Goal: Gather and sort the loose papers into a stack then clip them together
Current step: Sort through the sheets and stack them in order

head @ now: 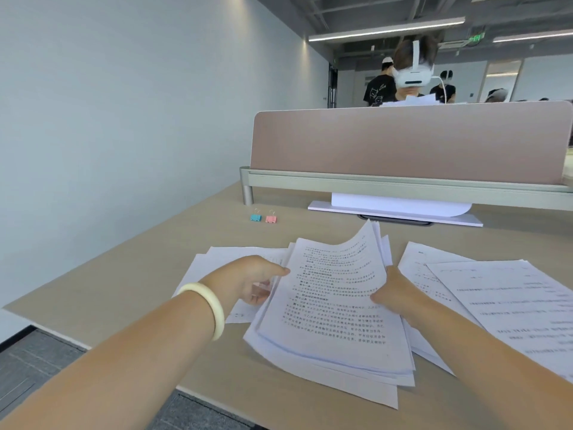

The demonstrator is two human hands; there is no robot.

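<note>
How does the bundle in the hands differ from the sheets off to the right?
The bundle is gripped at its sides by the left hand and right hand; the right sheets lie untouched. The bundle's far edge lifts and curls off the desk; the right sheets lie flat. Both are white printed pages, loosely fanned, not yet clipped.

One left hand (pixel 248 282), one right hand (pixel 397 294), one blue binder clip (pixel 256 217), one pink binder clip (pixel 271 219), one bracelet (pixel 217 315), many papers (pixel 335 324)
</note>
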